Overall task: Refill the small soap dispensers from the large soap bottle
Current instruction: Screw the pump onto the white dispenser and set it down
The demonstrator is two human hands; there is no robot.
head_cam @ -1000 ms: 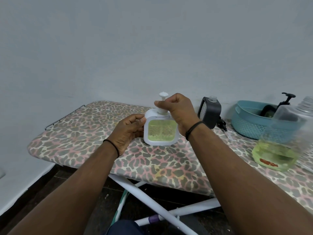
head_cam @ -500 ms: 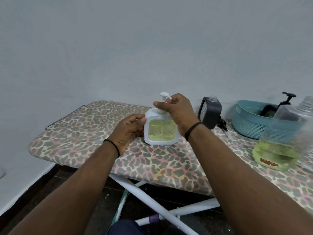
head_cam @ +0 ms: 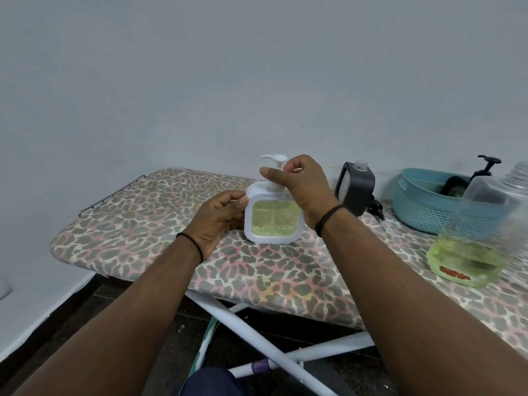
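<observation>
A small white square soap dispenser [head_cam: 273, 221], nearly full of green soap, stands upright on the leopard-print ironing board [head_cam: 137, 224]. My left hand [head_cam: 220, 221] grips its left side. My right hand [head_cam: 300, 187] pinches the neck of its white pump [head_cam: 275, 160], whose spout points left. A black square dispenser [head_cam: 355, 187] with no pump on its open neck stands behind to the right. The large clear soap bottle [head_cam: 483, 232], uncapped and with green soap low in it, stands at the right edge.
A teal plastic basket [head_cam: 423, 204] at the back right holds another dark dispenser with a black pump [head_cam: 487, 165]. The grey wall runs close behind the board. White board legs [head_cam: 257, 335] and dark floor lie below the near edge.
My right hand has turned the white pump, so its spout now points left. My left hand and the dispenser body have stayed in place.
</observation>
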